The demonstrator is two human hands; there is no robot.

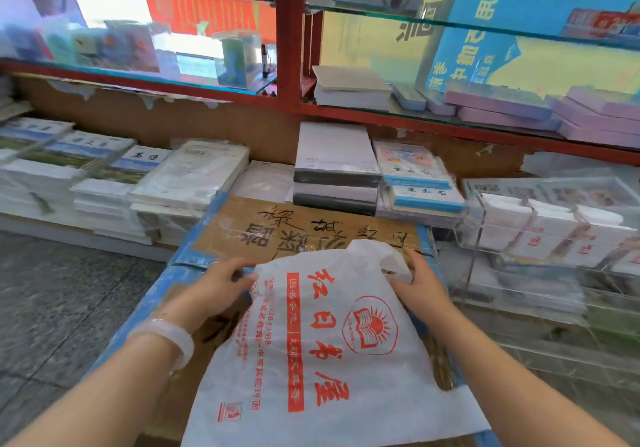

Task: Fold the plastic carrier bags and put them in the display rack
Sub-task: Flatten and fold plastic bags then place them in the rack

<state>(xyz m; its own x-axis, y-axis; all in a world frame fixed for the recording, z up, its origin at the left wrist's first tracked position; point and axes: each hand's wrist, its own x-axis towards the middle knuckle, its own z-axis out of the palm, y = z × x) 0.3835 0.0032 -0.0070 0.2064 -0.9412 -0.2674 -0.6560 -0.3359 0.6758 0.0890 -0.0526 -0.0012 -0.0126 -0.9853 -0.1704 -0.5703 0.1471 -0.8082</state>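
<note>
Left hand (221, 285), white bangle (169, 337) on wrist, pinching far left corner of one white carrier bag (332, 360). Bag flat on cardboard sheet (294, 228) over blue-edged surface, long axis running away from body, handles pointing toward shelves. Right hand (420, 290) gripping crumpled far right handle.

The carrier bag (332, 342) runs past the bottom edge.

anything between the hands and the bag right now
Nothing visible. The left hand and the right hand both already grip the far edge of the white carrier bag, which lies on the cardboard-topped surface.
</note>
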